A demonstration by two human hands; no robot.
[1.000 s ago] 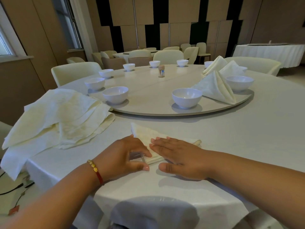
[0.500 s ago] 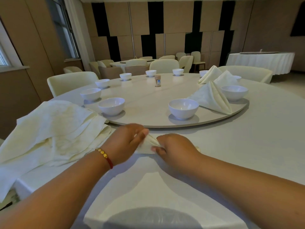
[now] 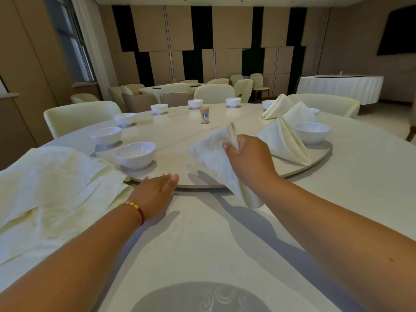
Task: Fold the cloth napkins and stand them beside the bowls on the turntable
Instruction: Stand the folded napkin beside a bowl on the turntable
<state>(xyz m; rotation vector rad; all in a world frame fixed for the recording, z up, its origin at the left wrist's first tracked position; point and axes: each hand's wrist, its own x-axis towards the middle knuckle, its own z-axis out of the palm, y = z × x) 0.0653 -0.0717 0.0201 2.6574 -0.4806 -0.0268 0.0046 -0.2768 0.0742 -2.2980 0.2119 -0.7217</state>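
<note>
Behind our round table stand cream chairs and panelled walls. We hold the folded napkin up over the near edge of the turntable. Our right hand is clenched round its upper fold, thumb and fingers pinching just below the peak, so the lower tail hangs free past our wrist. We judge it is raised for standing beside a bowl. Our left hand lies flat, fingers relaxed, touching the turntable's rim, probably to steady or turn it. Unfolded napkins wait at near left
</note>
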